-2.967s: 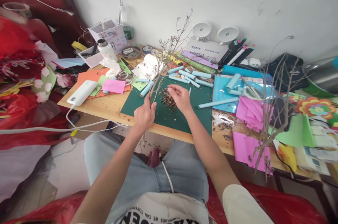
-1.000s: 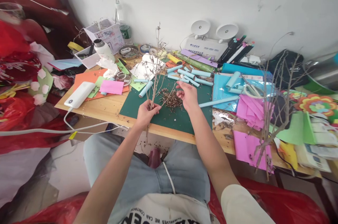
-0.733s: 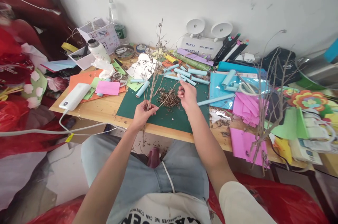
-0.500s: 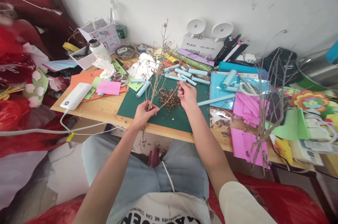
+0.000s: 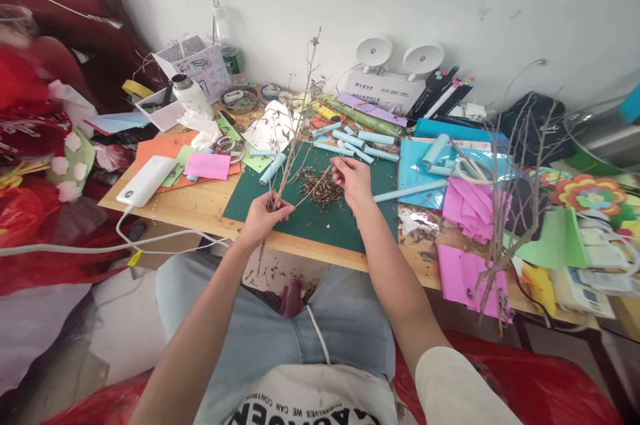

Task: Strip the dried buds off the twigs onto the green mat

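My left hand [image 5: 266, 216] is closed around the lower stem of a dry, branching twig [image 5: 290, 155], which stands tilted with its thin tips rising in front of the wall. One side shoot slants from the stem toward my right hand [image 5: 352, 179], whose fingertips are pinched at the shoot's end. Beneath the shoot, a pile of brown dry plant bits [image 5: 321, 188] lies on the green mat [image 5: 345, 230]. The stem's lower end pokes out below my left hand, past the table edge.
Light-blue paper tubes [image 5: 347, 139] lie at the mat's far edge. To the left are a white power bank [image 5: 147, 181] with a cable and a white bottle [image 5: 192, 97]. More bare branches [image 5: 515, 211] stand at the right, by pink paper [image 5: 470, 278]. An emergency light [image 5: 383, 88] leans at the wall.
My left hand has shifted slightly left and down with the twig, tilting it more. My right hand has moved a little left and down, still pinching the side shoot.
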`<state>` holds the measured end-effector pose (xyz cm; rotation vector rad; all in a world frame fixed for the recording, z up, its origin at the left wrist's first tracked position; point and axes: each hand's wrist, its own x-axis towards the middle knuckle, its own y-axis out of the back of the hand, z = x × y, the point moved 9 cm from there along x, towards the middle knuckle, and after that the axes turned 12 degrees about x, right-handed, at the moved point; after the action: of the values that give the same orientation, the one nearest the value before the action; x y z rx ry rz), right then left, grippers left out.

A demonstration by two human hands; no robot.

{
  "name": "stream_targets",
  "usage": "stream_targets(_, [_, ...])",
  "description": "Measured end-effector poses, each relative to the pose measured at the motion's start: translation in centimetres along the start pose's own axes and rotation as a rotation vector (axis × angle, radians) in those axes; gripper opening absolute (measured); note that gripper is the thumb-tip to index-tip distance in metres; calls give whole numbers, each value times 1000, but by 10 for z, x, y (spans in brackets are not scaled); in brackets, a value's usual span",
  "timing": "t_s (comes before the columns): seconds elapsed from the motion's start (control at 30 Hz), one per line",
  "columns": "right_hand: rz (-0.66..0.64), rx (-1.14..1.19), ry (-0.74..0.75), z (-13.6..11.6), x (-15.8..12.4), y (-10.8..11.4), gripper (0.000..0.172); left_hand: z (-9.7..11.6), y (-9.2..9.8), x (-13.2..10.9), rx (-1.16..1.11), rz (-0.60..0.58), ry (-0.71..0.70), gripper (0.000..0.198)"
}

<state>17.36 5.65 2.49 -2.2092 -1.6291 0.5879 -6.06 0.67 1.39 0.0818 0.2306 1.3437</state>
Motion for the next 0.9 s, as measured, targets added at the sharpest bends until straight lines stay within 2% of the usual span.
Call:
stream_targets(0.1, [-21,-132,34,1,1,-1,26,0,17,-6,38,10,8,35])
stream_targets(0.3, [-210,-491,178,-3,-6,-20,13,-7,45,-3,179,-14,13,32])
stream_targets(0.43, [-242,-738,317,-13,-8,-22,14,-9,51,3,222,-52,20,34])
stream_targets(0.6, [-350,-964,546,-23,-11,-30,20,-15,56,9,109,-69,33,45])
stream_targets(0.7, [-320,-1054,678,-30,-19,-36,21,-20,57,11,89,-78,29,45])
stream_targets(0.83, [-136,-1124,777,-44,-26,-32,23,-22,57,11,96,-66,23,43])
stream_targets(0.9, [-87,-1098,794,-48,-26,-28,22,-21,58,10,68,-54,23,44])
